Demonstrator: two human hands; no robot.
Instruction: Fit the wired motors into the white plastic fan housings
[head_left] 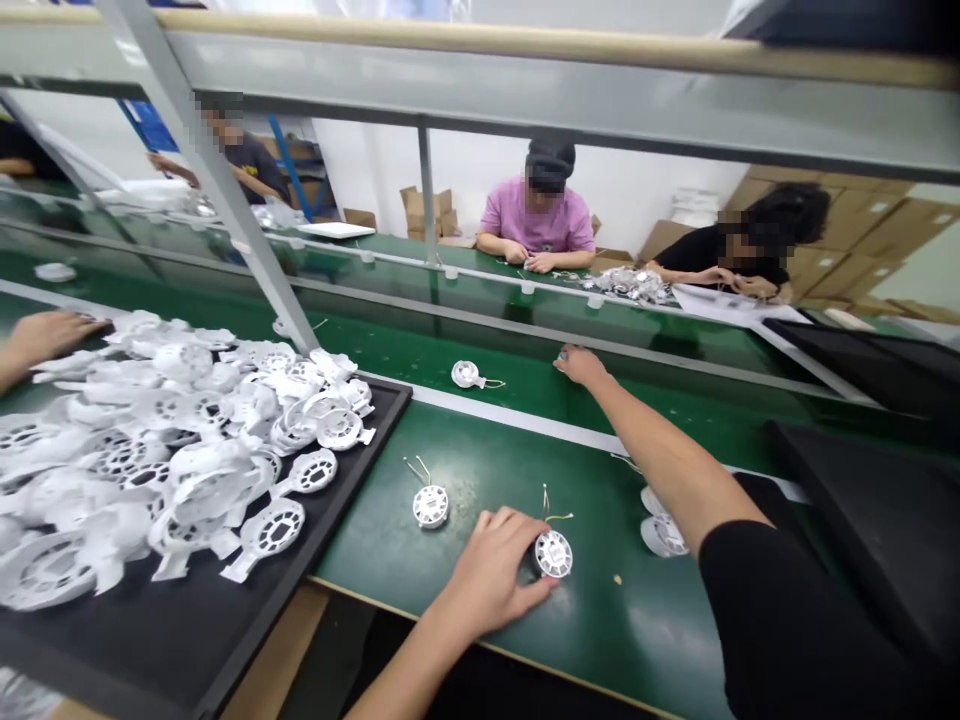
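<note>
My left hand [499,570] is closed around the edge of a small round white part with wires [553,555], thumb on the near side and fingers on the far side. Its slotted face is up, and thin pale wires stick out away from me. My right hand [581,366] reaches far over the green belt, fingers curled together; a small bit shows at the fingertips, too small to name. A similar round wired part [430,507] lies on the table left of my left hand. On the belt sits a white ring-shaped piece with a wire loop [465,374].
A black tray [315,520] at left bears a heap of white plastic housings [187,430]. Another person's hand [49,340] is behind it. White round pieces [664,530] lie under my right forearm. A slanted metal post [217,180] rises at left. Several co-workers sit across the belt.
</note>
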